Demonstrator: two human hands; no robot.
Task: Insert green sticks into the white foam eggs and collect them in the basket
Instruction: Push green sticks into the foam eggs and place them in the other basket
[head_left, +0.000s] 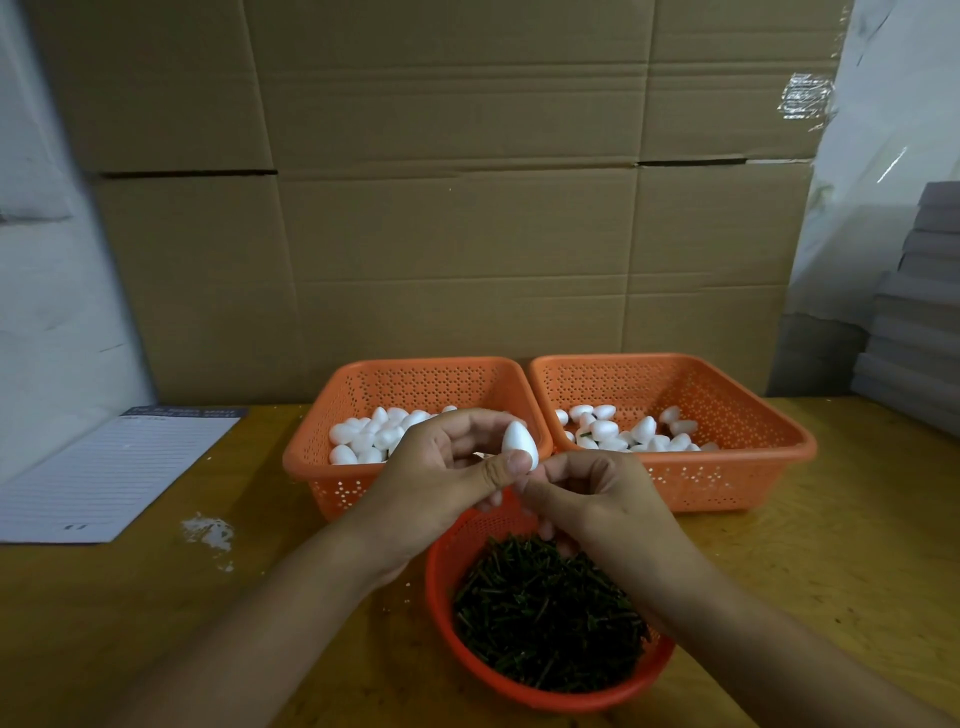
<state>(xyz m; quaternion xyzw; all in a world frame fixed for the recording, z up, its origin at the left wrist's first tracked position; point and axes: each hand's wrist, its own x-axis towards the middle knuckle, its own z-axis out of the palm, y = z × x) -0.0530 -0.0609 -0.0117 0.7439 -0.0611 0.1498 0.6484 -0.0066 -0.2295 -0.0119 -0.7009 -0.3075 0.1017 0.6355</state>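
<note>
The egg (520, 443) sits at frame centre, just above the meeting fingertips, its long axis near upright with the narrow end tilted down toward lower right. The left hand (447, 467) pinches it, thumb across the front. The right hand (592, 496) touches in from below right, fingers curled together at the egg's lower tip; whether they hold a stick is hidden. So the push would probably run up along the egg's axis. Directly below lies the round basket (441, 566) of green sticks (545, 618). Behind, the left basket (311, 457) holds plain eggs; the right basket (769, 441), nearer the right hand, holds eggs with green showing.
</note>
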